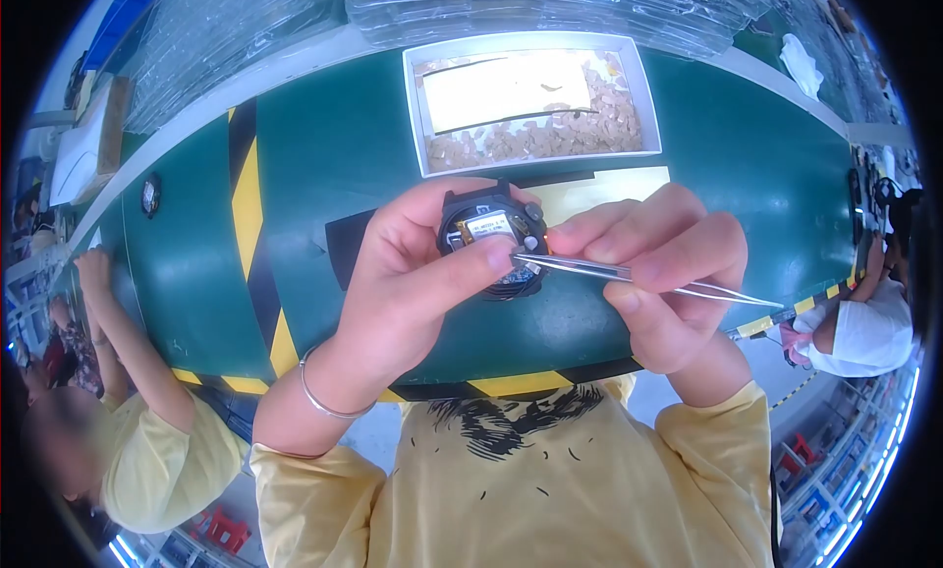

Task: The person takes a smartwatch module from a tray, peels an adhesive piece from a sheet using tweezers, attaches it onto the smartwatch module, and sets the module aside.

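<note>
My left hand [398, 273] is closed around a round black watch [491, 236] with its inside exposed, a white-labelled battery and circuit parts showing. The left thumb presses on the lower part of the watch. In my right hand [678, 268] is a pair of metal tweezers [589, 266], pinched between thumb and fingers. The tweezers' tips reach the watch beside the left thumb. My right index finger comes up to the watch's right edge, where a small orange glow shows. What lies right under the tips is too small to make out.
A white tray [424, 155] of small brownish pieces, with a pale sheet on top, stands beyond my hands. A yellow card [629, 185] and a black sheet [346, 239] lie nearer. Another watch [150, 195] sits far left. People [162, 450] work at both sides.
</note>
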{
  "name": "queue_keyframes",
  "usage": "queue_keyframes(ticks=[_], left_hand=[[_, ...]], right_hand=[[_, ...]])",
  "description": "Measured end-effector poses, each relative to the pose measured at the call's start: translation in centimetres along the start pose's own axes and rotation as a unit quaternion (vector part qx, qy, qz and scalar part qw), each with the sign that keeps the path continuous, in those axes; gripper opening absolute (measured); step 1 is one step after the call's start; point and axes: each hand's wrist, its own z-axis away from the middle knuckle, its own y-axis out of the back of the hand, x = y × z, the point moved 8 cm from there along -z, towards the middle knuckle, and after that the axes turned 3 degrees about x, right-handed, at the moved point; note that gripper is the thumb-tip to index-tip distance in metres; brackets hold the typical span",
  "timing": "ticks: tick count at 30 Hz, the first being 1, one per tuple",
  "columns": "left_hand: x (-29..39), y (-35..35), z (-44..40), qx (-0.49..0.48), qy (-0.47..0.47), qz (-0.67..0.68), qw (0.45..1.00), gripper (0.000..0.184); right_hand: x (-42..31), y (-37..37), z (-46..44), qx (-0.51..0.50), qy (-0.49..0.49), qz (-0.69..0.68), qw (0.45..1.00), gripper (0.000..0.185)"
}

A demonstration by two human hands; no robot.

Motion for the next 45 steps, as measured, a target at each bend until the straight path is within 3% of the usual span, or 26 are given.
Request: queue_keyframes(ticks=[3,10,14,19,24,45], left_hand=[[0.0,-0.1,0.2,0.014,0.006,-0.008,1.000,0.029],[2.7,-2.1,0.1,0.040,0.029,-0.033,0.998,0.025],[1.8,-1.3,0.2,0.087,0.039,-0.073,0.993,0.023],[1.7,-1.0,0.2,0.042,0.011,-0.049,0.998,0.021],[1.6,-1.0,0.3,0.050,0.010,-0.078,0.996,0.021],[1.8,-1.9,1.0,0.032,-0.001,-0.035,0.999,0.025]], right_hand=[[-0.4,-0.1,-0.2,-0.002,0.036,0.001,0.999,0.021],[-3.1,-0.7,0.6,-0.029,0.101,0.183,0.978,0.032],[-3.3,-2.3,0.9,-0.109,0.157,0.289,0.938,0.027],[-2.1,-3.4,1.3,-0.139,0.261,0.342,0.892,0.019],[-2.2,-3.6,1.4,-0.142,0.277,0.377,0.873,0.020],[-3.3,-3.5,1.3,-0.144,0.264,0.361,0.883,0.023]])
